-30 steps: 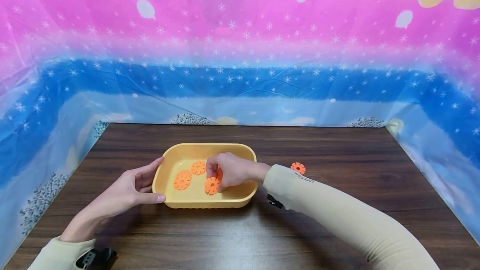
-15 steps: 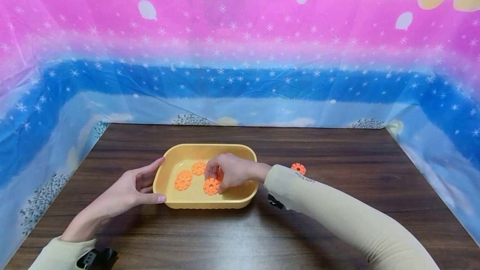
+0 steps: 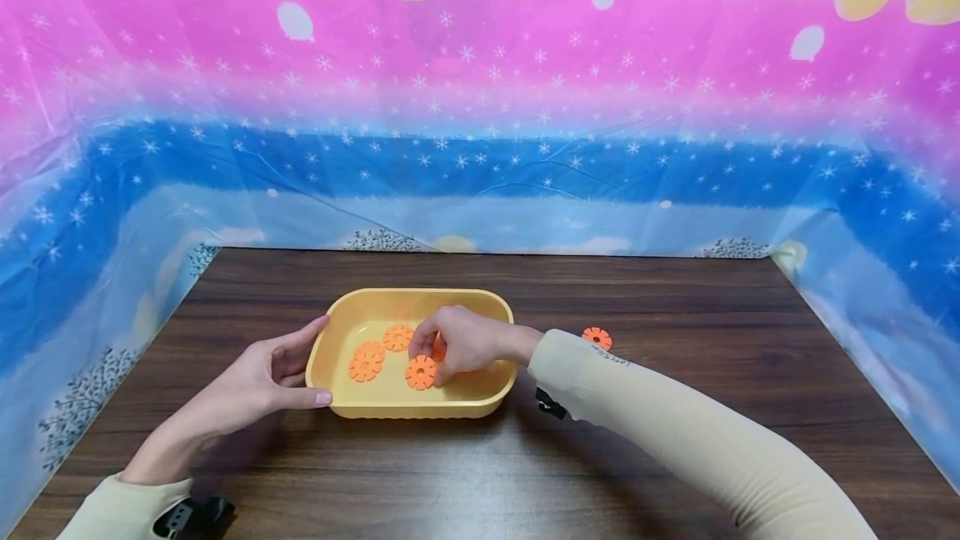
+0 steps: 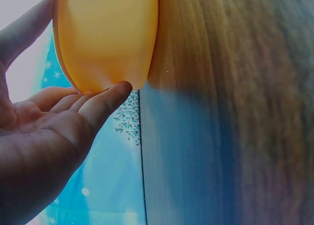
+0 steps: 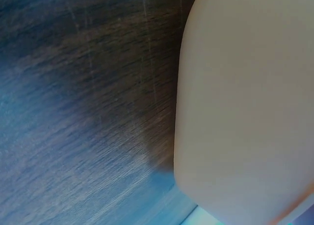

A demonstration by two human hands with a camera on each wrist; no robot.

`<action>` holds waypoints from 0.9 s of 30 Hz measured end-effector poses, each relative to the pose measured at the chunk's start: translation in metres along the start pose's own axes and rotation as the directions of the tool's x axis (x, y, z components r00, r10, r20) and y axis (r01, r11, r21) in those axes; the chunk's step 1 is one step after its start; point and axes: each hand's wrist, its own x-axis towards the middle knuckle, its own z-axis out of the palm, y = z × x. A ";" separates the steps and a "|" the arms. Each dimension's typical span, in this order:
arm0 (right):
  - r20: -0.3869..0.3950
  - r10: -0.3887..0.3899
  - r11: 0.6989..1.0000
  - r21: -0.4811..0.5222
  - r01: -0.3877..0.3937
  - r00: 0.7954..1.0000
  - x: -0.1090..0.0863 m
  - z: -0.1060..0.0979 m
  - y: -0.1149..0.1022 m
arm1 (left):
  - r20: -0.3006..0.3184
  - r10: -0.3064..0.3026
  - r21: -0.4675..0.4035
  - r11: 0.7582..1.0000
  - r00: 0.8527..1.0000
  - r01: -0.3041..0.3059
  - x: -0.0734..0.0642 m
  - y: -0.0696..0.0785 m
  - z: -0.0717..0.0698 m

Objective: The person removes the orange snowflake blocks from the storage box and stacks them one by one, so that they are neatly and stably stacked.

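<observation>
A yellow tub (image 3: 420, 408) sits on a dark brown wood table (image 3: 690, 298), a bit left of the middle of the frame and below its center. The left hand (image 3: 253, 377) comes in from the lower left and holds the tub's left end between thumb and fingers, with the thumb at the near corner and a fingertip on the rim farther back. In the left wrist view, its fingers touch the tub near the top of the frame. The right hand (image 3: 472, 340) reaches into the tub from the right side of the frame. Its fingers are curled, and it pinches an orange wheel (image 3: 415, 375) with little notches round its edge, just below the middle of the frame. Some more orange peeks out by these fingers, but the hand hides most of it. Two wheels (image 3: 360, 370) lie partly one over the other on the left side of the tub floor, and a single wheel (image 3: 391, 340) lies just beside them, up and to the right. One more wheel (image 3: 590, 336) is out on the table, right of the tub, just above the right sleeve (image 3: 675, 415). Both sleeves are cream. A black thing (image 3: 195, 517) is on the left wrist at the bottom left. A pink and blue cloth (image 3: 480, 98) with white snowflakes fills the top of the frame.
</observation>
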 end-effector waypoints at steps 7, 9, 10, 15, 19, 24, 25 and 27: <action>-0.009 0.018 1.000 0.014 -0.017 1.000 0.000 -0.002 -0.002 | 0.002 -0.008 0.012 1.000 1.000 0.008 0.000 0.001 0.000; -0.018 0.025 1.000 0.018 -0.025 1.000 0.000 -0.002 -0.002 | 0.001 -0.012 0.019 1.000 1.000 0.012 0.000 0.000 0.000; -0.023 0.026 0.999 0.022 -0.026 0.999 0.000 -0.002 -0.002 | -0.002 -0.015 0.023 1.000 1.000 0.015 0.000 0.000 0.000; -0.035 0.035 0.996 0.084 -0.032 0.999 -0.002 -0.005 -0.001 | -0.016 -0.034 0.034 0.999 0.999 0.034 0.001 0.000 0.001; -0.041 0.056 0.989 0.136 -0.050 0.998 -0.004 -0.007 -0.002 | -0.008 -0.021 0.032 0.999 1.000 0.021 0.001 0.001 0.000; -0.043 0.070 0.980 0.190 -0.061 0.997 -0.007 -0.011 -0.005 | -0.009 -0.025 0.026 0.999 1.000 0.026 0.001 0.001 0.000; -0.045 0.070 0.978 0.200 -0.060 0.997 -0.007 -0.011 -0.005 | -0.013 -0.031 0.024 0.999 0.999 0.032 0.001 0.001 0.000; -0.048 0.073 0.975 0.215 -0.061 0.996 -0.008 -0.012 -0.005 | -0.010 -0.031 0.026 0.999 0.999 0.031 0.001 0.001 0.000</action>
